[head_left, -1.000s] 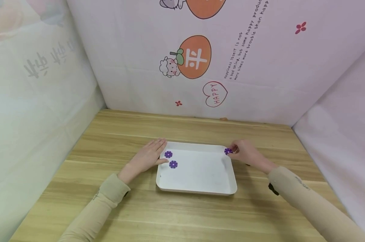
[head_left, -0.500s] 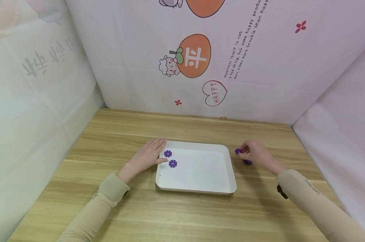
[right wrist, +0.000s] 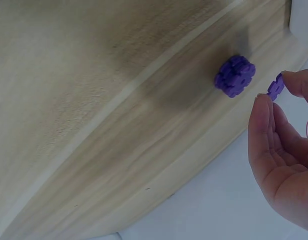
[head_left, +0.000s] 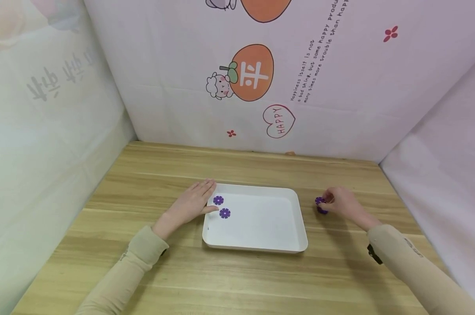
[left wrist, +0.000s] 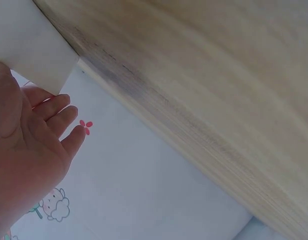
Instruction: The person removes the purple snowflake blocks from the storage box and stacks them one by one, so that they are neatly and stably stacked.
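Note:
Between thumb and fingertips, my right hand (head_left: 344,204) pinches a purple snowflake disc (right wrist: 275,88). That disc is close over a stack of purple snowflake discs (right wrist: 235,76) on the table to the right of the tray; in the head view the hand and disc overlap the stack. My left hand (head_left: 190,204) holds the white tray (head_left: 255,250) at its back left, thumb over the rim and fingers along the outside of the wall. Inside the tray, near that thumb, lie two flat purple snowflake discs, one farther back (head_left: 218,200) and one nearer (head_left: 225,213).
The wooden table (head_left: 221,284) stretches in front of the tray and to both sides. Behind it rises a white printed cloth (head_left: 174,109), and plain-looking cloth walls flank the left (head_left: 64,166) and right (head_left: 442,175).
Pinching the snowflake disc, my right hand has moved right from the tray's back right corner to over the stack. My left hand stays at the tray.

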A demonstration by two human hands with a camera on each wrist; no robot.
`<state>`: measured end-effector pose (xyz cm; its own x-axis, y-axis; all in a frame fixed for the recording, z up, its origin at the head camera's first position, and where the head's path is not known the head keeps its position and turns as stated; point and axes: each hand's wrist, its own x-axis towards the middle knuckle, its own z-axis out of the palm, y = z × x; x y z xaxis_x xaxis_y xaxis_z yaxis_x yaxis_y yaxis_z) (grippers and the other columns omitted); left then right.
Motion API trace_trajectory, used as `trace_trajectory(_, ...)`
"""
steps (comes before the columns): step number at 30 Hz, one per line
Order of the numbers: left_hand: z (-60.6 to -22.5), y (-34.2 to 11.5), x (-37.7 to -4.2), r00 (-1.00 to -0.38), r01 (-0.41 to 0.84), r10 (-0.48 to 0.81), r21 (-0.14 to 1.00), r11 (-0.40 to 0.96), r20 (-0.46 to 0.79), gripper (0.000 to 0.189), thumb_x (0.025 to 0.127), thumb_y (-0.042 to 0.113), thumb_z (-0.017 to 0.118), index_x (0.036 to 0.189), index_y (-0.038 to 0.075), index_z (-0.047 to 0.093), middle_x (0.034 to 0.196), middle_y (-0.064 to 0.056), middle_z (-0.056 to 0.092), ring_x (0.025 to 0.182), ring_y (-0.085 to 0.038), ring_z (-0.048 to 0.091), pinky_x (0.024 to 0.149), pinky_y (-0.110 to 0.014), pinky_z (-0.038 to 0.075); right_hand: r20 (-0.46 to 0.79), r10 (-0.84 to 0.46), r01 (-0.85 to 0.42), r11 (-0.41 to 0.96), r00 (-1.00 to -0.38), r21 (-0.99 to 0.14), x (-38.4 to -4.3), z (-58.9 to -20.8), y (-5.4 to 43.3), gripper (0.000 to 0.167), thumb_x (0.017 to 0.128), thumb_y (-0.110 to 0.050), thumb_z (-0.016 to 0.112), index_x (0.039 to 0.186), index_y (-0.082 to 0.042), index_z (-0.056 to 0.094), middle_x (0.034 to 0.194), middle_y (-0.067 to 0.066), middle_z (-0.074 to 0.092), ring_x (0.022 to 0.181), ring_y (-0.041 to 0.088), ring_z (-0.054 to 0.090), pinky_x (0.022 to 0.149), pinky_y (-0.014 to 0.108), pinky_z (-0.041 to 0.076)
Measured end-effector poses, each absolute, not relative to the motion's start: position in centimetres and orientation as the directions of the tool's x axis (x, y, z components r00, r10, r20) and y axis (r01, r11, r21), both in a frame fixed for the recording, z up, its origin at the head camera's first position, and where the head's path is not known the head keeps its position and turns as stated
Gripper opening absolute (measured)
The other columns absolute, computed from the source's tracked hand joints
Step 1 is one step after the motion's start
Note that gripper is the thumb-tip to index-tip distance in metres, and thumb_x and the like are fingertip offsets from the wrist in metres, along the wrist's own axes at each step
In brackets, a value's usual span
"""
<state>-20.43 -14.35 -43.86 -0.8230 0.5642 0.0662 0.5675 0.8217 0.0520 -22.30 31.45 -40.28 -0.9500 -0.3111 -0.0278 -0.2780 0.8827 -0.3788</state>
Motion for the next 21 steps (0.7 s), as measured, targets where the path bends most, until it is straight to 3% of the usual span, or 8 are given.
trace_trajectory(21, -44.1, -14.5, -20.6, -0.827, 0.562, 0.56, 0.054, 0.825, 0.046, 0.081, 0.098, 0.055, 0.05, 0.151, -0.004, 0.033, 0.16, -0.02, 0.031, 0.149, -0.035, 0.032, 0.124, -0.05, 0.029, -0.046, -0.305, -0.268, 0.891, -0.951, -0.366, -22.2, -41.8, 33.1, 0.023, 0.082, -0.007, 0.076, 0.093, 0.01, 0.066, 0.084, 0.02, 0.07, 0.075, 0.027, 0.068, 0.067, 0.038, 0.061)
